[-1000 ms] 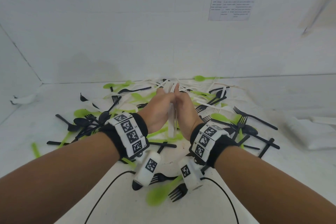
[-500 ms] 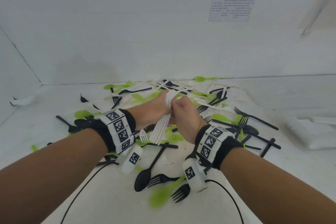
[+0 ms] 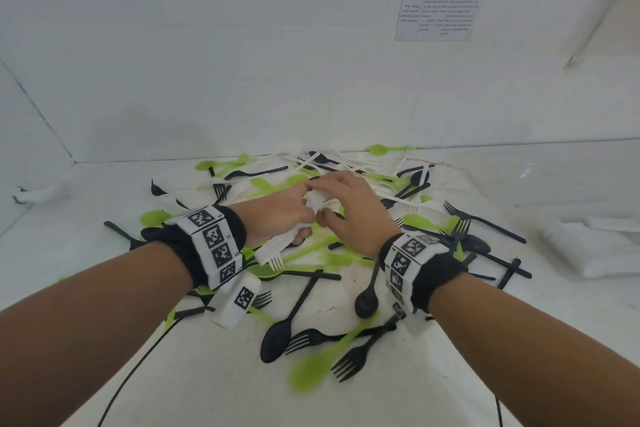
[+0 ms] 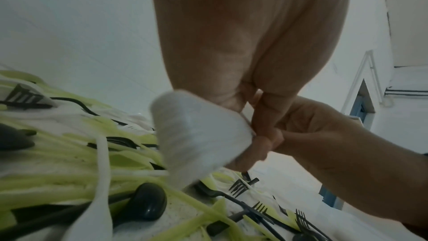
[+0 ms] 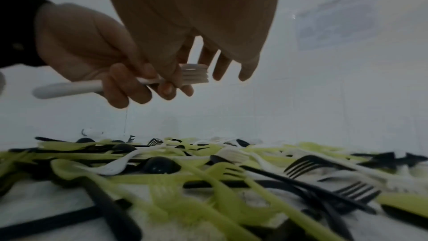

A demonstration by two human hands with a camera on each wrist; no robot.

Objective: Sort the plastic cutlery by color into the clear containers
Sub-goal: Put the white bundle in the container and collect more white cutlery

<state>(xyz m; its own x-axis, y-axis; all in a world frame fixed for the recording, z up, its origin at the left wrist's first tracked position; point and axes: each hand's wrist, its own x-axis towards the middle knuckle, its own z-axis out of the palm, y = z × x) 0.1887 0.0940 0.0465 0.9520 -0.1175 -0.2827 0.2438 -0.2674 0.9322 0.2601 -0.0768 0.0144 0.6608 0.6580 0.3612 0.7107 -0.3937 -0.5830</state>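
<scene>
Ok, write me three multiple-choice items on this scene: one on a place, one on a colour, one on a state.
1. Where is the printed sheet?
A. on the back wall
B. on the table
C. in a hand

2. What colour is the bundle of cutlery being held?
A. black
B. green
C. white

3. How is the left hand?
A. flat on the table
B. gripping the bundle
C. hanging idle

Answers:
1 A, it hangs upper right on the wall.
2 C, white forks show in the right wrist view.
3 B, its fingers curl round the handles.
</scene>
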